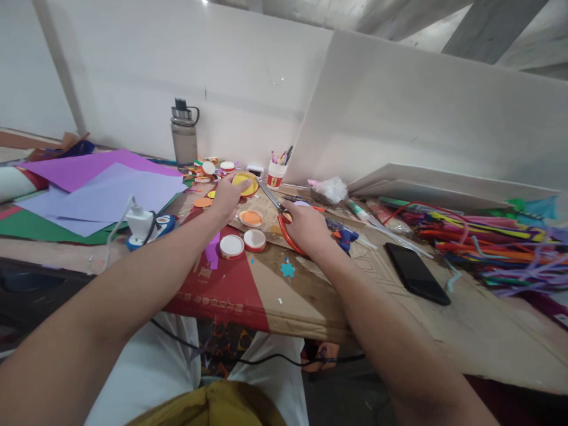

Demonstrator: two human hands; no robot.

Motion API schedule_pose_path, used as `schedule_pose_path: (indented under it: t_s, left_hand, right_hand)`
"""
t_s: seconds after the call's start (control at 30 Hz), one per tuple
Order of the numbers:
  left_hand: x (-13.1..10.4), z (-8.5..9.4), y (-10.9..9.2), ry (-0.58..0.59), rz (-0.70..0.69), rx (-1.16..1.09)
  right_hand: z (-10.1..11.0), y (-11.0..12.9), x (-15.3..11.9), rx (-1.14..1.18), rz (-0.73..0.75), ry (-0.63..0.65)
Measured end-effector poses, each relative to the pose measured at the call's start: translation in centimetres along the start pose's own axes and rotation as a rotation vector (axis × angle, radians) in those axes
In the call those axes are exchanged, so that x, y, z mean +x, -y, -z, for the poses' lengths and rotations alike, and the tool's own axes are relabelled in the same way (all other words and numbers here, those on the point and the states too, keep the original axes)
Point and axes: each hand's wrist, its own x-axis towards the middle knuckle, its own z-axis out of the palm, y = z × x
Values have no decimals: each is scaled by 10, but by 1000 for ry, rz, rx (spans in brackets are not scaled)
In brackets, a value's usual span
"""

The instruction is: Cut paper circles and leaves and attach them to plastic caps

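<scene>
The left hand (227, 198) is stretched forward over the table (479, 331) and its fingers are closed on the edge of a yellow lid (247, 183), a round one with an orange rim, which sits just behind the hand, near the cup with pens (277, 173). The right hand (306, 228) is closed around the red handles of the scissors (276, 208); the blades point away to the upper left, toward the yellow lid, and they look nearly together, but I cannot tell if they touch the lid. Between the two hands lies an orange lid (251, 218) on a piece of brown cardboard. Closer to the person, two white lids (242, 243) with red sides stand side by side, touching or almost touching. A small blue star (287, 270) of paper lies on the cardboard in front of the right wrist. To the right of the right hand there is a blue glue gun (341, 235), and further right a black phone (416, 273) lies flat. A big heap of coloured pipe cleaners (483, 242) fills the right end of the table. On the left side lie purple paper sheets (106, 189), and a grey water bottle (184, 135) stands upright against the wall behind them.
</scene>
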Motion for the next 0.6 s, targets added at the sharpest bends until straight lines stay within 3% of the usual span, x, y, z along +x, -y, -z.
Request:
schedule_pose_path:
  t_s: [0.6]
  left_hand:
    - [4,4,-3,68,71,-14]
  right_hand:
    - [-6,-11,3,65,71,-71]
